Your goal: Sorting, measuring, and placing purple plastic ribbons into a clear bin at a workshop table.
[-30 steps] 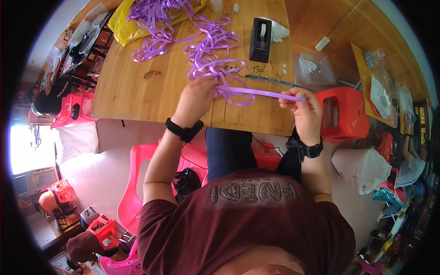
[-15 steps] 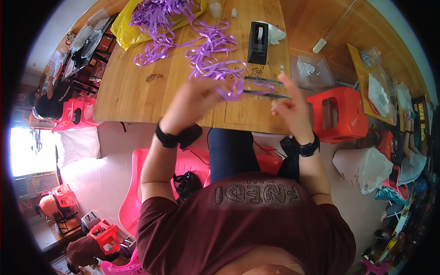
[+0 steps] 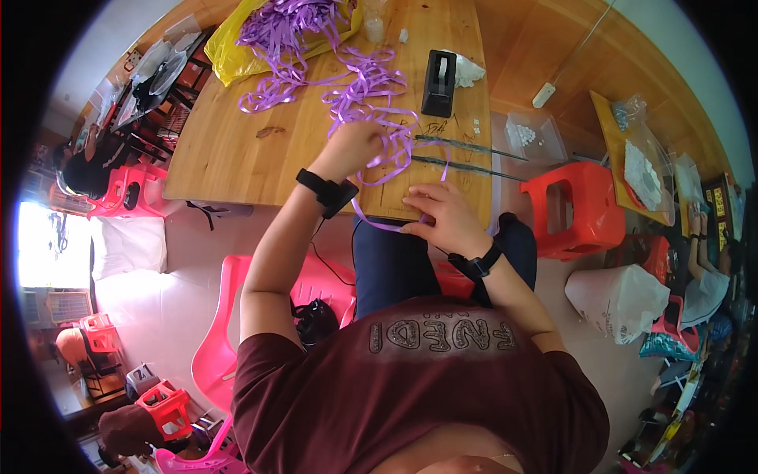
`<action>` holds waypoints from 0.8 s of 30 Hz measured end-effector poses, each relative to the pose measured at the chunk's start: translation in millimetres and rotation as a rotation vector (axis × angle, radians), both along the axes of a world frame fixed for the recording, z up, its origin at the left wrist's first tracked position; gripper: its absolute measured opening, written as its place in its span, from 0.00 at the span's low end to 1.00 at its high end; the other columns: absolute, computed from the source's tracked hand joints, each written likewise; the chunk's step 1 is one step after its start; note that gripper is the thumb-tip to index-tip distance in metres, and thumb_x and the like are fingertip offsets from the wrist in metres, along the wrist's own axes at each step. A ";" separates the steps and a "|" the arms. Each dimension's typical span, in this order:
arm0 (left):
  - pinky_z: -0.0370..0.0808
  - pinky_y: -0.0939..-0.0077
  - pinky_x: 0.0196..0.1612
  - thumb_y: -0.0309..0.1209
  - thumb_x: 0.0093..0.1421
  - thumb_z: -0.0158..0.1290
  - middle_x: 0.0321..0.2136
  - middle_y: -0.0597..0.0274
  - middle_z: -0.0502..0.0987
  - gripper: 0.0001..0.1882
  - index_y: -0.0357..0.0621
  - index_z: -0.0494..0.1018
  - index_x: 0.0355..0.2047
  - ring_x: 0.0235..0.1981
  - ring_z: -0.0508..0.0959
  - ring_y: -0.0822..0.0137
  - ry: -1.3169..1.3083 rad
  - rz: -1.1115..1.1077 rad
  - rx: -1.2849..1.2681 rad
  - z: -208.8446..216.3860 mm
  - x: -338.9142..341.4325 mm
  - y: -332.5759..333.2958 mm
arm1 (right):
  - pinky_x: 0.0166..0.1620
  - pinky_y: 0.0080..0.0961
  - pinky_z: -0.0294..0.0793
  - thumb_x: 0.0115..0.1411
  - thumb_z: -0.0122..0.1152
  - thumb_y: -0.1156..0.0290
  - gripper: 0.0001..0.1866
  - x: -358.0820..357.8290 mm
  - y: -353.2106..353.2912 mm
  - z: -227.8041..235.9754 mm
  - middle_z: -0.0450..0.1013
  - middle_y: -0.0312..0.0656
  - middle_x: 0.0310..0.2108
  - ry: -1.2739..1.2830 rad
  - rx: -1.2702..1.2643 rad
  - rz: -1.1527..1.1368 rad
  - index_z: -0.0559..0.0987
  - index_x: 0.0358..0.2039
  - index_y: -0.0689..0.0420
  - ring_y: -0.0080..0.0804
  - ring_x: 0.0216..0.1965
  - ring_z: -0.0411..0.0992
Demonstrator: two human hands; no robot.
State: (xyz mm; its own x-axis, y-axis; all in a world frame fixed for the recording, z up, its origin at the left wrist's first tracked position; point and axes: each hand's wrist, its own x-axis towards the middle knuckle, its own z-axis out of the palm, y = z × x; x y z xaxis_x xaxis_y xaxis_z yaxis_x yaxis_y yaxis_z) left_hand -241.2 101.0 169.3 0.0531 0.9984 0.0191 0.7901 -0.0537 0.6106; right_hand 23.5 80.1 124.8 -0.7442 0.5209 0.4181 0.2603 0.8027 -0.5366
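Note:
Loose purple ribbon [image 3: 363, 79] trails over the wooden table [image 3: 229, 158] from a tangled heap in a yellow plastic bag [image 3: 227, 49]. At the table's near side, my left hand [image 3: 353, 150] is closed with curled fingers on the ribbon, loops hanging beside it. Lower and to the right, my right hand [image 3: 454, 221] has its thumb and fingers bent around a strand that sags between both hands at the table edge. Past the hands lie two thin dark rods [image 3: 466, 145], pointing right over the edge. Part of a ribbon loop crosses them.
A black tape dispenser [image 3: 437, 88] and crumpled white plastic [image 3: 469, 71] stand farther back. Right of the table are a red stool [image 3: 580, 207] and a clear bin [image 3: 543, 142] with white pieces. A pink chair [image 3: 217, 340] is beside me; other people sit at the room's sides.
My right hand has come down and left, its raised fingers now bent around the ribbon strand. My left hand has shifted slightly up; the strand now hangs toward the table edge.

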 end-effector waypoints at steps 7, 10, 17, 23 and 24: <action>0.76 0.79 0.32 0.30 0.66 0.53 0.29 0.65 0.80 0.11 0.37 0.78 0.43 0.28 0.79 0.73 -0.775 0.333 0.594 103.4 -50.8 5.3 | 0.54 0.38 0.69 0.43 0.76 0.56 0.29 8.0 -0.8 7.8 0.73 0.35 0.51 -0.039 0.053 0.015 0.81 0.47 0.51 0.41 0.48 0.69; 0.78 0.79 0.37 0.28 0.67 0.52 0.33 0.60 0.80 0.11 0.34 0.77 0.44 0.31 0.81 0.70 -0.814 0.411 0.870 125.1 -85.5 16.0 | 0.53 0.38 0.69 0.43 0.75 0.59 0.29 10.7 1.2 2.0 0.73 0.34 0.51 -0.048 0.073 0.011 0.81 0.48 0.50 0.40 0.48 0.69; 0.75 0.62 0.52 0.29 0.53 0.62 0.43 0.47 0.80 0.23 0.37 0.75 0.50 0.48 0.79 0.50 0.269 0.496 0.532 70.0 -130.4 17.7 | 0.52 0.38 0.70 0.42 0.73 0.67 0.27 12.1 0.3 -1.5 0.73 0.33 0.50 -0.029 0.105 0.010 0.81 0.47 0.49 0.39 0.47 0.69; 0.72 0.61 0.54 0.28 0.50 0.62 0.45 0.49 0.78 0.20 0.41 0.77 0.45 0.53 0.74 0.50 -0.075 0.009 0.268 -6.1 -15.7 4.4 | 0.52 0.39 0.70 0.43 0.69 0.71 0.25 16.1 2.7 -3.2 0.73 0.32 0.49 0.013 0.078 0.010 0.80 0.47 0.50 0.40 0.47 0.70; 0.74 0.64 0.48 0.30 0.52 0.62 0.41 0.51 0.80 0.17 0.42 0.78 0.43 0.45 0.77 0.53 0.025 -0.093 0.258 -15.4 -7.9 0.0 | 0.52 0.39 0.70 0.43 0.69 0.71 0.25 15.9 1.0 -2.7 0.73 0.32 0.49 0.014 0.082 0.013 0.80 0.47 0.50 0.40 0.47 0.70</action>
